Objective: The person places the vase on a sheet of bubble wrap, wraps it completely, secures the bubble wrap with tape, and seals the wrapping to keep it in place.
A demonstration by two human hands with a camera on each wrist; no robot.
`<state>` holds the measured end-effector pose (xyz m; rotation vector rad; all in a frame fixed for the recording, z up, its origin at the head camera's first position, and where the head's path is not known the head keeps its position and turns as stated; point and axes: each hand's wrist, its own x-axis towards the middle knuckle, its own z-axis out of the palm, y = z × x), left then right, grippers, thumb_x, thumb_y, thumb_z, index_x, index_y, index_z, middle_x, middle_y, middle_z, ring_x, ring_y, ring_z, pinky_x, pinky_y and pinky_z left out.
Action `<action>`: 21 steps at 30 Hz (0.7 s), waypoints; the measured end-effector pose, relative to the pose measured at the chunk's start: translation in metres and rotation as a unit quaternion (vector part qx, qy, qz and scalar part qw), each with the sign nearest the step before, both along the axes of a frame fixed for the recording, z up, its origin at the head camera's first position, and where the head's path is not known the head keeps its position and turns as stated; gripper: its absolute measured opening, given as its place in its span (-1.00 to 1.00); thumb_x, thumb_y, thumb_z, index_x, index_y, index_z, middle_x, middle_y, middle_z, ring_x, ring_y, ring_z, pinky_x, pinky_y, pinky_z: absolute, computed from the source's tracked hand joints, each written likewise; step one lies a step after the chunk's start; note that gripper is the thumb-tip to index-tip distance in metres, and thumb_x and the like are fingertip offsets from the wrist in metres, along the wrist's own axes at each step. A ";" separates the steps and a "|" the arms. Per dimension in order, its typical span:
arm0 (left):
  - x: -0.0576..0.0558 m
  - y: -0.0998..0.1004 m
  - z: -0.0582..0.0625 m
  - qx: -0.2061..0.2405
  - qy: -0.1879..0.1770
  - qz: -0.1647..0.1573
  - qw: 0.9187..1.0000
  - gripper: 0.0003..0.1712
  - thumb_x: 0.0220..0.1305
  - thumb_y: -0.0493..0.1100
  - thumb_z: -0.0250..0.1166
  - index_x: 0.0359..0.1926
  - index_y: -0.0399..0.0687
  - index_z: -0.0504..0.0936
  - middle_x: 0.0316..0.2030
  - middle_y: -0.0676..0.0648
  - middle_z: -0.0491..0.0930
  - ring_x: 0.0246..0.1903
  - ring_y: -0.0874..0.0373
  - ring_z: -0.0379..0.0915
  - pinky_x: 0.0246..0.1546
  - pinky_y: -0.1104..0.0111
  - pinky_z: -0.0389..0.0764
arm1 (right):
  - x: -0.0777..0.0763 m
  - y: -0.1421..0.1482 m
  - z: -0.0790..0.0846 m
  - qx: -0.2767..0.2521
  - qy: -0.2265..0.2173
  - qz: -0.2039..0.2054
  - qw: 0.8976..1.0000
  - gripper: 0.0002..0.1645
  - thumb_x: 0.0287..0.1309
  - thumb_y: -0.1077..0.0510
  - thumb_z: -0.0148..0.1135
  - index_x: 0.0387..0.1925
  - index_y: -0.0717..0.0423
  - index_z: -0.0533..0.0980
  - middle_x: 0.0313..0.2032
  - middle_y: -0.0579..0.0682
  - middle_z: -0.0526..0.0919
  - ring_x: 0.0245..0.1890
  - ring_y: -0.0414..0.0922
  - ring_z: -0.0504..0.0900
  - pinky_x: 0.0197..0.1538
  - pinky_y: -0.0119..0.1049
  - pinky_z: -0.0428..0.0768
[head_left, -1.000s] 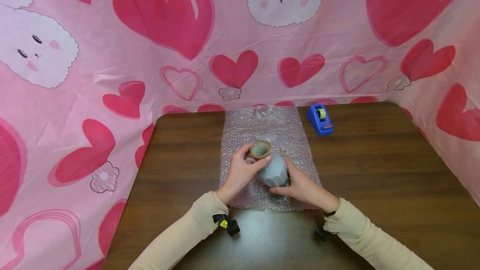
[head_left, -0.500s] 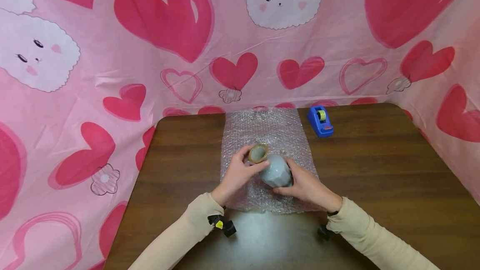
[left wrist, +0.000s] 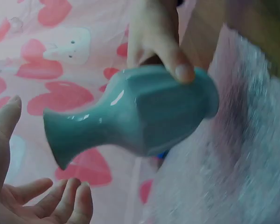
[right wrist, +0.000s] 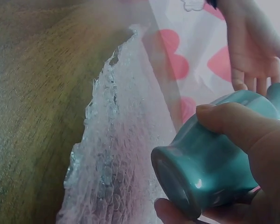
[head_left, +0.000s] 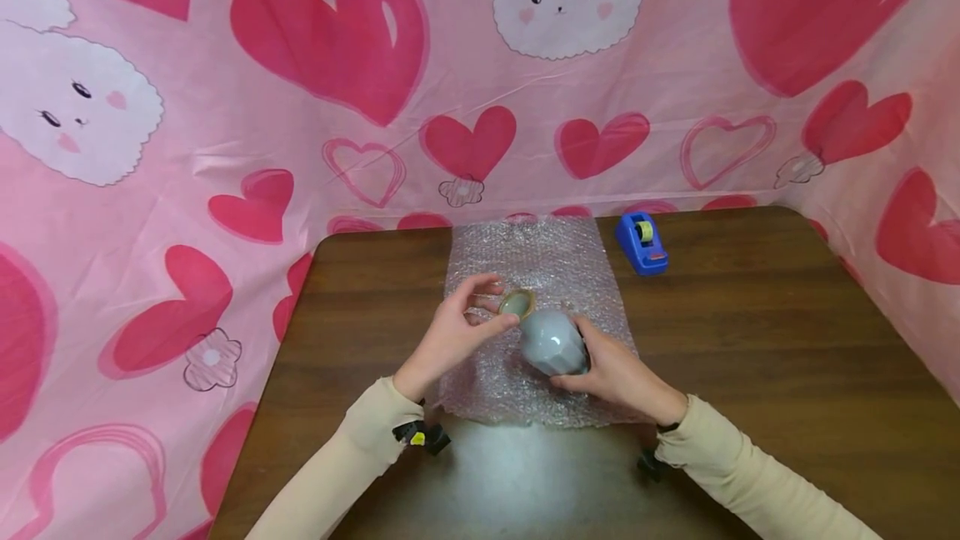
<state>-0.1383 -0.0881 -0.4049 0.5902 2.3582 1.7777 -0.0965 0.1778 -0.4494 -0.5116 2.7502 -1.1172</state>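
Observation:
A glazed blue-green vase (head_left: pixel 553 342) with a faceted body and a flared, brown-edged mouth is held tilted over the bubble wrap (head_left: pixel 480 390). My right hand (head_left: pixel 618 369) grips its body near the foot, thumb on one side and fingers on the other, as the right wrist view also shows on the vase (right wrist: pixel 214 154). Around the mouth end, my left hand (head_left: pixel 450 336) has its fingers spread. In the left wrist view, a gap shows between the left fingers (left wrist: pixel 60 200) and the flared neck of the vase (left wrist: pixel 79 133).
A blue tape dispenser (head_left: pixel 642 244) with yellowish tape stands at the back of the wooden table (head_left: pixel 750 340), right of the bubble wrap. A pink cloth (head_left: pixel 360 48) printed with hearts hangs behind the table and along its sides.
My left hand has let go of the vase's neck, its fingers opening and shifting left. My right hand keeps its grip, and the vase has turned slightly, with its mouth tipped more to the left.

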 end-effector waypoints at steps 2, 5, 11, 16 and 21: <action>0.000 -0.002 0.003 -0.027 0.040 0.008 0.999 -0.22 0.23 -0.11 0.55 0.41 -0.12 0.44 0.20 -0.17 0.56 0.07 -0.08 0.55 0.04 -0.07 0.64 | 0.000 0.000 0.001 0.004 -0.003 -0.002 1.000 0.05 0.01 -0.08 0.65 0.36 0.28 0.29 0.08 0.26 0.64 0.00 0.10 0.68 -0.02 0.07 0.67; 0.000 -0.003 0.007 -0.060 0.096 0.018 0.993 -0.18 0.17 -0.12 0.59 0.40 -0.13 0.44 0.23 -0.18 0.49 0.12 -0.11 0.49 0.01 -0.09 0.64 | 0.000 -0.001 0.004 0.011 -0.011 -0.006 1.000 0.07 0.00 -0.10 0.64 0.38 0.28 0.28 0.10 0.26 0.64 -0.01 0.09 0.68 -0.02 0.07 0.67; 0.000 -0.005 0.008 -0.077 0.144 0.023 0.986 -0.17 0.14 -0.11 0.62 0.38 -0.13 0.45 0.27 -0.18 0.42 0.16 -0.06 0.45 0.01 -0.05 0.65 | -0.001 -0.001 0.009 0.040 0.002 -0.013 0.999 0.08 -0.03 -0.14 0.64 0.39 0.23 0.31 0.08 0.21 0.65 -0.07 0.04 0.67 -0.07 0.02 0.67; 0.000 -0.010 0.005 -0.072 0.179 0.021 0.981 -0.21 0.15 -0.14 0.61 0.36 -0.13 0.48 0.26 -0.18 0.45 0.17 -0.14 0.47 -0.01 -0.04 0.65 | -0.001 0.001 0.013 0.048 0.008 -0.013 0.999 0.09 -0.05 -0.20 0.64 0.39 0.18 0.35 0.05 0.15 0.67 -0.11 -0.02 0.66 -0.11 -0.03 0.66; -0.001 -0.013 0.003 -0.061 0.241 0.012 0.969 -0.27 0.11 -0.20 0.62 0.29 -0.16 0.55 0.23 -0.18 0.50 0.16 -0.14 0.51 0.01 -0.02 0.65 | -0.003 0.006 0.016 0.059 0.036 0.000 0.998 0.06 -0.07 -0.24 0.65 0.35 0.13 0.40 -0.01 0.06 0.70 -0.20 -0.09 0.65 -0.18 -0.10 0.63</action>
